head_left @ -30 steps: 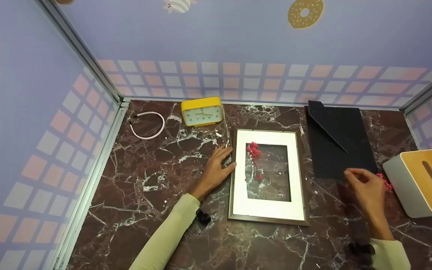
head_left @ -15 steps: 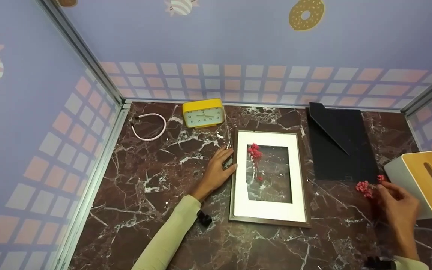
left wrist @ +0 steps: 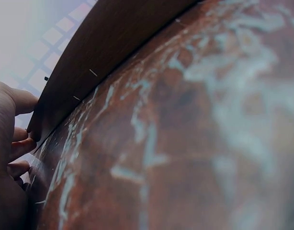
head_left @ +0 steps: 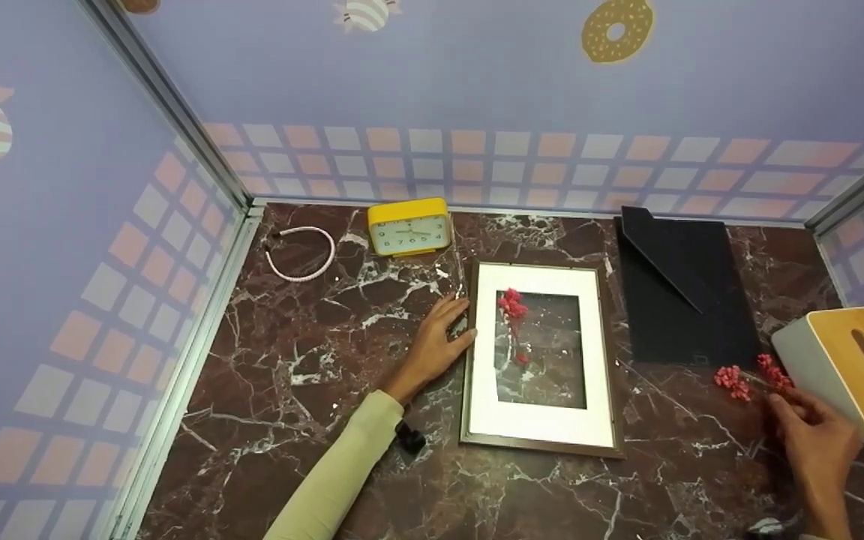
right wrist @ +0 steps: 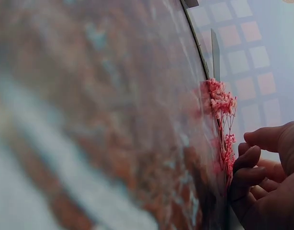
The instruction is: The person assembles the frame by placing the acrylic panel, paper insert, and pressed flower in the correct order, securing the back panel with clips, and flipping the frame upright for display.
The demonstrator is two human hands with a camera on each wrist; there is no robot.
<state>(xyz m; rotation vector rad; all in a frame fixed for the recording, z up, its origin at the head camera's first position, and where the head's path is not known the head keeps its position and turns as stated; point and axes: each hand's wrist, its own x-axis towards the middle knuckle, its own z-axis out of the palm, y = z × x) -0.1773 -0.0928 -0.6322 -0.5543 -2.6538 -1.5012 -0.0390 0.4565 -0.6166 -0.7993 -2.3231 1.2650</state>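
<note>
My left hand (head_left: 432,352) rests against the left edge of a picture frame (head_left: 542,446) with a white mat. Its thumb and fingers touch the frame's side (left wrist: 104,52) in the left wrist view. Inside the mat opening lies a red flower sprig (head_left: 513,304), toward the upper left. On the right, my right hand (head_left: 818,435) is beside more red flowers (head_left: 733,382) on the table. In the right wrist view its loosely bent fingers are close by the red sprig (right wrist: 222,103), with no stem visible between thumb and forefinger.
A black backing board (head_left: 687,330) with a stand flap lies right of the frame. The tissue box (head_left: 814,367) with a wooden lid stands beside my right hand. Behind are a yellow clock (head_left: 409,229) and a pale headband (head_left: 331,259); walls enclose the marble-patterned table.
My right hand has moved right from near the black board's lower edge to the flowers, then slightly down toward me, uncovering more of them. My left hand has stayed at the frame.
</note>
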